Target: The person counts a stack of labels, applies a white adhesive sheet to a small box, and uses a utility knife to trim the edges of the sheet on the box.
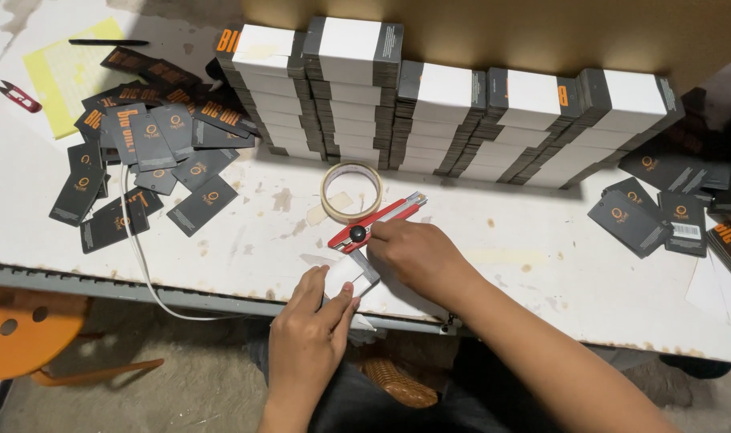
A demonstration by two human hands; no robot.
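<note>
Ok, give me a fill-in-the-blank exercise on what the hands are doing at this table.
1. The right hand rests on a box cutter whose handle is ____.
2. The left hand holds a small white and grey ____ at the table edge.
3. Just behind the cutter lies a roll of ____.
4. The stool at lower left is ____.

Missing words: red; box; tape; orange
</note>
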